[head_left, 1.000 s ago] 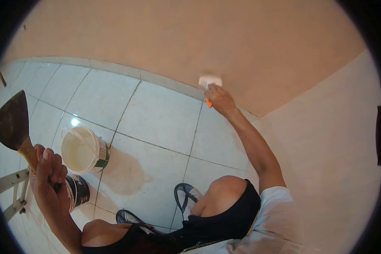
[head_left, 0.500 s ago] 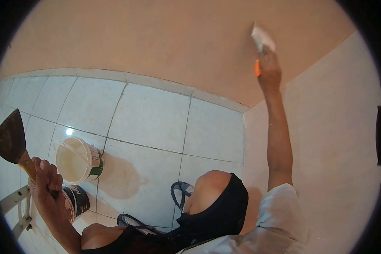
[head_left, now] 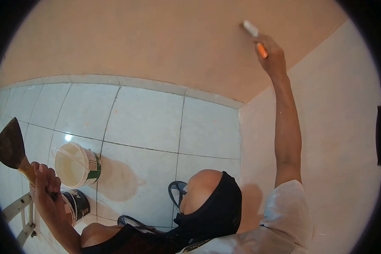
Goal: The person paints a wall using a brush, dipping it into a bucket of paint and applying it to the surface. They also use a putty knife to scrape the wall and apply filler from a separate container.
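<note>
A wide scraper (head_left: 9,144) with a dark blade and wooden handle is in my left hand (head_left: 45,183), its fingers wrapped round the handle and the blade pointing up and left. My right arm is stretched far out, and my right hand (head_left: 271,55) grips a brush (head_left: 250,28) with an orange handle and a white head. The brush head is at the orange-brown wall (head_left: 156,42), near the corner with the paler wall (head_left: 334,127).
Below my left hand's side stand a white bucket (head_left: 74,166) and a dark-labelled bucket (head_left: 78,205) on the tiled floor (head_left: 144,114). Part of a metal ladder (head_left: 17,207) is at the lower left. My knees and sandals show at the bottom.
My right hand has moved slightly right while the brush head has swung left and a little up along the wall. The camera view has shifted a little; my left hand still holds the scraper.
</note>
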A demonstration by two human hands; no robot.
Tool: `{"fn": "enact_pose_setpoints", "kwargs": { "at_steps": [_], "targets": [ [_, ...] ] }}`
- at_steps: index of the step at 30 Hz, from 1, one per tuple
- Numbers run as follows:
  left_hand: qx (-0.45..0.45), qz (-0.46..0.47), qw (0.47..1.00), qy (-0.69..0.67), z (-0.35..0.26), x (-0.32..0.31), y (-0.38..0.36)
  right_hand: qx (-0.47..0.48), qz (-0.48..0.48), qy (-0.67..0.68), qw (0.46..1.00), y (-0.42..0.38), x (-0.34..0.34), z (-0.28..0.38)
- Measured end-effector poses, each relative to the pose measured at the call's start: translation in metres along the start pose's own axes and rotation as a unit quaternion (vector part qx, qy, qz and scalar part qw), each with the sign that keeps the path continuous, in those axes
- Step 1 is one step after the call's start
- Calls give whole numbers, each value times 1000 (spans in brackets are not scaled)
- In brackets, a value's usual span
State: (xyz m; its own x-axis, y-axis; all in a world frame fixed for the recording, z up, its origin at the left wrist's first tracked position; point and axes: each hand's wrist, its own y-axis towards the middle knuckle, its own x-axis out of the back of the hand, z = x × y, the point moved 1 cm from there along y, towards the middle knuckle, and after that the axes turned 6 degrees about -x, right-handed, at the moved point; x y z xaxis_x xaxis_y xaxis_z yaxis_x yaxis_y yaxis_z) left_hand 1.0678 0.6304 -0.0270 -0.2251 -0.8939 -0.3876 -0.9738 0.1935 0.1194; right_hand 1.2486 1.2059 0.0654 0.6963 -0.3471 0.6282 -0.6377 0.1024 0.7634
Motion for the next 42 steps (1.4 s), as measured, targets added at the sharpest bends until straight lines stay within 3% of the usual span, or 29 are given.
{"fn": "enact_pose_setpoints", "kwargs": {
  "at_steps": [3, 5, 7, 9, 12, 14, 16, 18, 21, 23, 24, 27, 30, 32, 34, 36, 39, 42],
  "targets": [
    [1, 12, 1000, -6, 3, 1, 2, 19, -48, -173, 984, -11, -15, 12],
    [-2, 20, 1000, -15, 4, 0, 3, -26, 46, -195, 979, -57, -73, 15],
    [-4, 27, 999, -28, 4, -2, 1, 108, 81, -171, 976, -107, -121, 31],
    [1, 18, 1000, -15, 3, -1, 2, 64, 192, -83, 976, -135, -138, 44],
    [3, -17, 1000, 13, -4, -2, -2, -11, 250, 38, 967, -126, -120, 49],
    [2, -18, 1000, 16, -3, -1, -1, -10, 183, -6, 983, -99, -108, 16],
    [-2, 4, 1000, 6, 0, 9, 3, -35, 105, 60, 992, -46, -66, -4],
    [0, 12, 1000, -3, 2, 10, 4, -27, 1, -7, 1000, -11, -18, 10],
    [11, 12, 1000, 6, 4, 7, 5, 21, -110, -154, 982, -9, -18, 13],
    [16, 10, 1000, 11, 9, 4, 6, 57, -64, -210, 974, -63, -87, 4],
    [18, 9, 1000, 8, 10, 2, 6, 57, 14, -178, 982, -89, -107, 13],
    [20, 13, 1000, 6, 10, 1, 6, 46, 238, -58, 968, -148, -133, 42],
    [17, 18, 1000, 6, 8, -1, 7, -19, 344, 32, 938, -146, -130, 36],
    [13, 21, 1000, 7, 8, 1, 7, -98, 281, 59, 953, -118, -113, 16],
    [9, 25, 1000, 4, 9, 6, 9, -109, 168, 80, 977, -68, -72, 0],
    [12, 19, 1000, 3, 9, 10, 10, -33, 7, 34, 999, -31, -27, 2],
    [8, 25, 1000, -7, 7, 18, 14, 8, -90, -113, 989, -22, -14, 14],
    [-7, -26, 1000, -13, -11, 14, 4, 1, -68, -212, 975, -66, -69, 23]
  ]
}}
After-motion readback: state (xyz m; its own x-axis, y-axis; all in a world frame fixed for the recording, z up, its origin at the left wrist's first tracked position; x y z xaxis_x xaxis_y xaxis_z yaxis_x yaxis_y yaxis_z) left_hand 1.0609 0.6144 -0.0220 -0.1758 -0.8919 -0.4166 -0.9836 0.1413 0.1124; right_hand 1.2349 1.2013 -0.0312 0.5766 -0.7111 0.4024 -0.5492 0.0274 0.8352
